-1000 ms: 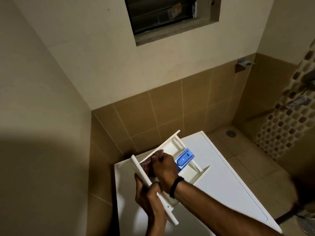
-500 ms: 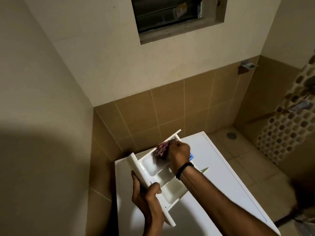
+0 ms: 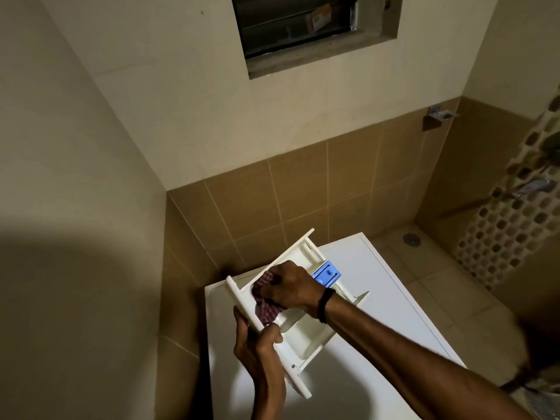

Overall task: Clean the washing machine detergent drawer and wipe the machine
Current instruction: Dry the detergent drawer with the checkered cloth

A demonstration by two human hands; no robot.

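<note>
The person is holding the drawer (image 3: 304, 334) low in the middle of the frame, over the white washing machine (image 3: 394, 301). The left hand (image 3: 260, 354) is gripping the front panel by one edge, and the right hand (image 3: 294, 289) is clutching a checked cloth (image 3: 266, 309), pushing it into the compartment nearest that panel. Honestly, a hard push is risking twisting the drawer out of that one-handed hold and onto the machine. A snagged cloth could also be popping the blue insert (image 3: 327, 274) loose.
</note>
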